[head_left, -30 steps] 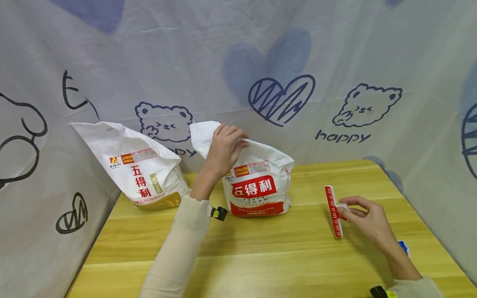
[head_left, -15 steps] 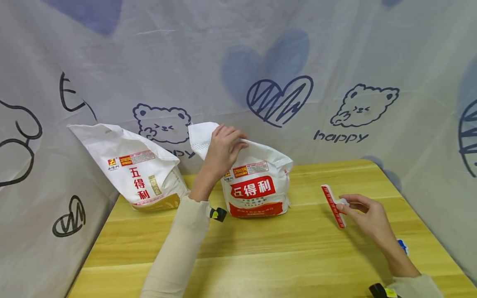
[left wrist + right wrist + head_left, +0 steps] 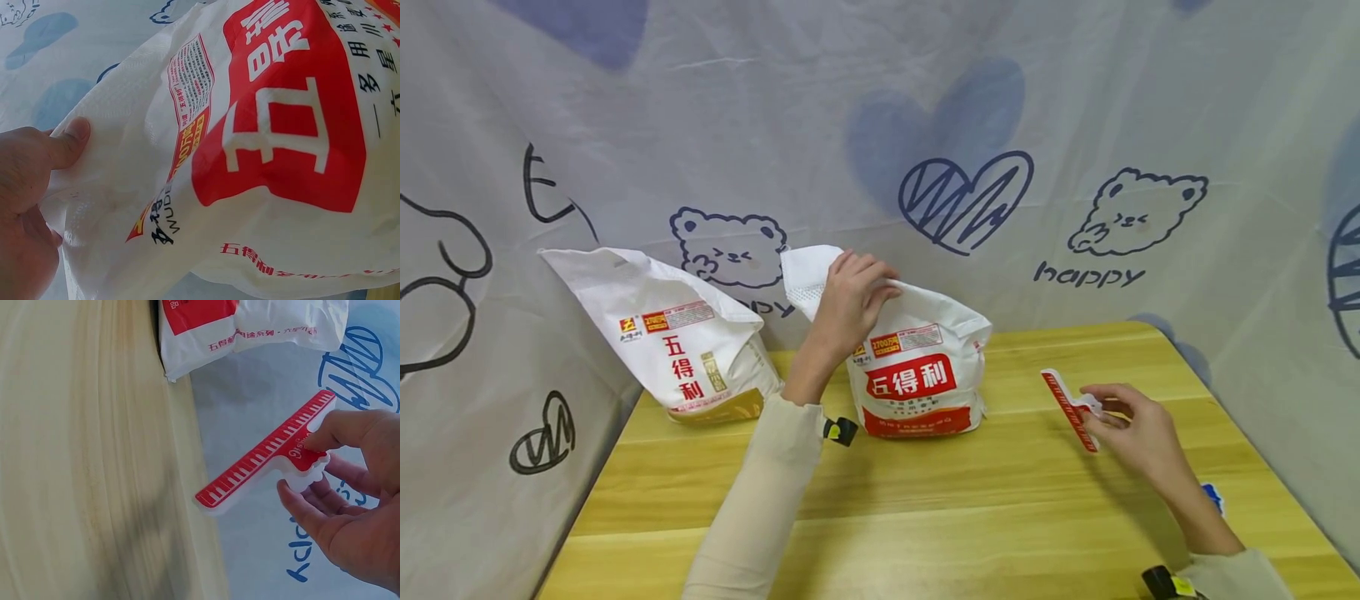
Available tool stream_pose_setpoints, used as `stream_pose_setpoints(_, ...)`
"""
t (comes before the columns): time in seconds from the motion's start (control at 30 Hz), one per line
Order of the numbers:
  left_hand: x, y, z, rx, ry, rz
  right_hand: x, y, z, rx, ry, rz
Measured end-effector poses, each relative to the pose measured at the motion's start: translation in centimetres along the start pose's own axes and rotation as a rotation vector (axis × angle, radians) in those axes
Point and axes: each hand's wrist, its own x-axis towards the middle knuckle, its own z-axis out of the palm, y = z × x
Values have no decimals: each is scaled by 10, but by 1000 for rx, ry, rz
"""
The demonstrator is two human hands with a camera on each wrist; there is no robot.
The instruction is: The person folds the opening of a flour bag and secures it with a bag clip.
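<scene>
My left hand pinches the folded top of a white flour bag with red printing, which stands near the middle of the table. In the left wrist view the thumb lies flat on the bag's white upper part. Off to the right, my right hand holds a red and white bag clip by its handle, above the tabletop. The right wrist view shows the clip's long bar with a piano-key pattern, its handle between thumb and fingers.
A second flour bag, with red lettering and a gold base, leans at the left with its top slanting up. A small blue item lies beyond my right forearm. A printed curtain hangs behind the wooden table.
The clip in my right hand has tilted from nearly upright to slanting, with its lower end lifting and the hand rising slightly. My left hand keeps its grip on the bag's top.
</scene>
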Motion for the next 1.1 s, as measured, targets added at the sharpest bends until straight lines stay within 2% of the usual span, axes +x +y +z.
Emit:
stream_pose_setpoints(0.2,0,0,0,-6,-2,-1,0,-5,1,-39,0,-48)
stream_pose_setpoints(0.43,1,-1,0,1,7,15,3,-9,5,-96,48,-188)
stream_pose_setpoints(0.8,2,-1,0,13,-1,19,15,-20,3,-165,103,-362)
stream_pose_setpoints(0.97,2,0,0,22,1,17,22,-30,-1,-192,123,-398)
stream_pose_setpoints(1.1,2,0,0,23,0,21,28,-35,-3,-226,120,-391)
